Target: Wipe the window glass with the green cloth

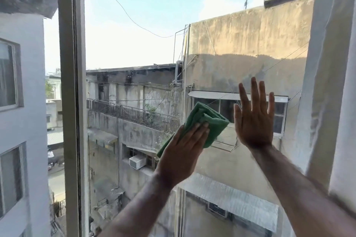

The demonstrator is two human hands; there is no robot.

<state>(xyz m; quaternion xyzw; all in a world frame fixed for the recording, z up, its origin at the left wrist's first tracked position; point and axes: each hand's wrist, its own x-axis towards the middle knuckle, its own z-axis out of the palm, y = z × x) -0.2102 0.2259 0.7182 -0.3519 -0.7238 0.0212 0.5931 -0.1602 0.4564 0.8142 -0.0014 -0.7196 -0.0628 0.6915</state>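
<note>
left hand (181, 152) raised on an extended bare forearm, palm forward and flat, fingers together and angled up to the right, pressing a folded green cloth (206, 121) against the glass. right hand (254, 119) raised beside it, just apart, palm forward, fingers spread and pointing up, nothing held. both forearms rise from the lower edge and converge upward.

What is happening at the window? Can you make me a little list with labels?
place: window glass with buildings outside
left hand: flat, pressing the green cloth on the glass
right hand: flat, fingers spread, nothing in it, seems to rest on the glass
cloth: folded, partly under the left fingers
window frame: pale upright bar to the left of the hands
curtain: pale, at the right edge
job: wiping under way
</note>
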